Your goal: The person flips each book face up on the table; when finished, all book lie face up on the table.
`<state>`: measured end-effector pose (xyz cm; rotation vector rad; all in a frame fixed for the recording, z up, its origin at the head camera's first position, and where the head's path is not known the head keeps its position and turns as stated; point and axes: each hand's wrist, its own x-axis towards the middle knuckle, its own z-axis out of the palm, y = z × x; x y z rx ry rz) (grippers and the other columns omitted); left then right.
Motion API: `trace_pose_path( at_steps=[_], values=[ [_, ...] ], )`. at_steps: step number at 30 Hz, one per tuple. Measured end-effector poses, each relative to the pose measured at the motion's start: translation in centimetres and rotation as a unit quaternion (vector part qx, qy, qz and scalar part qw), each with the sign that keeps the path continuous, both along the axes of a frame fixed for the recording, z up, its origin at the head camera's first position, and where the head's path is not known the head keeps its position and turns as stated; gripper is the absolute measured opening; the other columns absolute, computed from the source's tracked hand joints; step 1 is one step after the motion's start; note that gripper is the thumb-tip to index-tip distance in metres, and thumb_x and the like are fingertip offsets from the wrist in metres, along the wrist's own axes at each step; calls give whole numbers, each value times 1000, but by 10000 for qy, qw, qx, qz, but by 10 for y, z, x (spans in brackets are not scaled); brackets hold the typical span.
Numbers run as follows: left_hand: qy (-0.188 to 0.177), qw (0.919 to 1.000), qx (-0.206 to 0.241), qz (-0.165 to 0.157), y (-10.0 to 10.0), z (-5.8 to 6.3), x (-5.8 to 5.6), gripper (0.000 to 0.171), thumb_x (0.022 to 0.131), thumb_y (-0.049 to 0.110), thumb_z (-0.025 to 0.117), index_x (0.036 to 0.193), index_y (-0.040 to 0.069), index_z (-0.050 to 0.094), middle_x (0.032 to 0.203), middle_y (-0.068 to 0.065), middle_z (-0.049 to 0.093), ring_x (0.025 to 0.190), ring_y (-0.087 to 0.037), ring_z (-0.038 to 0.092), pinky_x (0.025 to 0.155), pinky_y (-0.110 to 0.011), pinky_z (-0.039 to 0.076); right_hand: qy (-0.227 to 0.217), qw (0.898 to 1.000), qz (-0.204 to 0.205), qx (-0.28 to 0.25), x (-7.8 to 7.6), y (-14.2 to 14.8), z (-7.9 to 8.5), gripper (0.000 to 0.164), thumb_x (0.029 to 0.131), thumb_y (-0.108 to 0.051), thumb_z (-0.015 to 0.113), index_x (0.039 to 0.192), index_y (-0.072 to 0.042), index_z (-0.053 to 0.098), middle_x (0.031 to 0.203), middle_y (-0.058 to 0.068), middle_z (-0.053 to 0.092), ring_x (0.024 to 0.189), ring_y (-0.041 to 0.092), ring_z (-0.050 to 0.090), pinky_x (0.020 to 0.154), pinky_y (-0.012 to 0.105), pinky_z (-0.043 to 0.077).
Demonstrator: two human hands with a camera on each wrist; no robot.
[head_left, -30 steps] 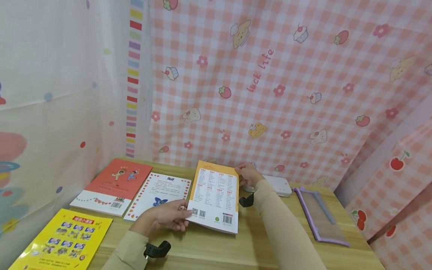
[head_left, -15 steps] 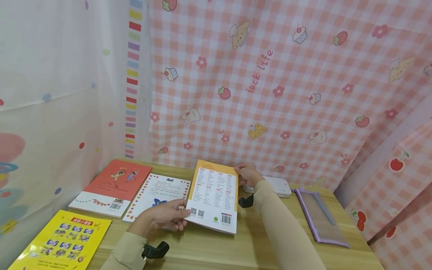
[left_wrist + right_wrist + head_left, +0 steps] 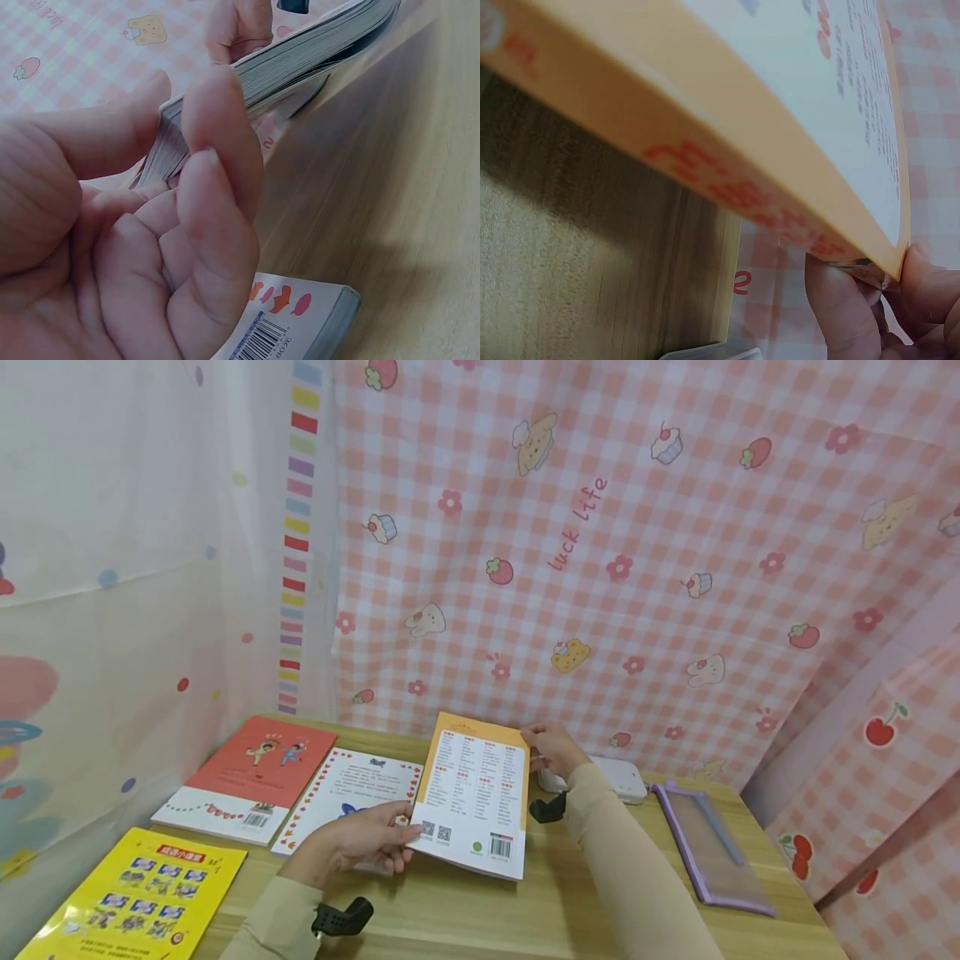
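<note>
A thick paperback book (image 3: 476,793) with an orange and white back cover is held tilted above the table, its printed lists, QR codes and barcode facing up. My left hand (image 3: 366,839) pinches its lower left corner, thumb on the cover. The left wrist view shows its page edges (image 3: 315,56) between thumb and fingers. At the upper right corner, my right hand (image 3: 555,748) pinches the book; in the right wrist view the orange spine (image 3: 705,161) runs to the fingers. Under my left hand lies a white book (image 3: 360,789) with a leaf border and blue butterfly, partly covered.
A red and white book (image 3: 258,768) lies at the back left of the wooden table (image 3: 570,893), with a yellow book (image 3: 142,893) nearer the front. Behind my right hand is a white device (image 3: 621,778). A purple-edged mesh pouch (image 3: 712,847) lies to the right. Patterned curtains (image 3: 480,610) hang behind.
Both hands keep their grip on the book, which stays almost in place. The head view has shifted very slightly.
</note>
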<state>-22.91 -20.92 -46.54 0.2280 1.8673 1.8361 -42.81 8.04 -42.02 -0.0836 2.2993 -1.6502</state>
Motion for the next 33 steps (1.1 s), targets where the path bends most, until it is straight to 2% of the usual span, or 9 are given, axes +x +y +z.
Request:
trace_pose_path(
  at_steps=[4,14,24,33],
  values=[
    [39,10000,-19,-29,-1,2,1,23,106,20,56,117,1,48,76,-5,63,62,-12,62,57,-20,50,-21,10000,13,-87,1,0,1,33,109,-16,48,129,8,58,108,18,65,83,23,66,79,46,60],
    [158,9998,21,76,-1,9,2,28,106,18,56,126,0,48,76,-6,63,61,-12,61,57,-22,51,22,9998,-90,-191,0,0,3,35,108,-16,50,132,7,59,106,19,66,78,23,66,75,42,60],
    [322,9995,-3,79,-2,15,2,25,106,21,56,119,1,48,74,-6,62,60,-12,60,55,-21,50,-8,9992,-132,-377,1,0,3,33,109,-15,48,130,7,60,104,19,67,76,23,68,75,44,60],
    [452,9989,-4,121,-5,19,1,26,106,24,56,114,2,46,75,-6,62,61,-12,60,55,-21,49,92,9985,-192,-513,1,-1,3,34,109,-14,47,131,8,59,102,19,68,76,22,68,68,39,61]
  ],
)
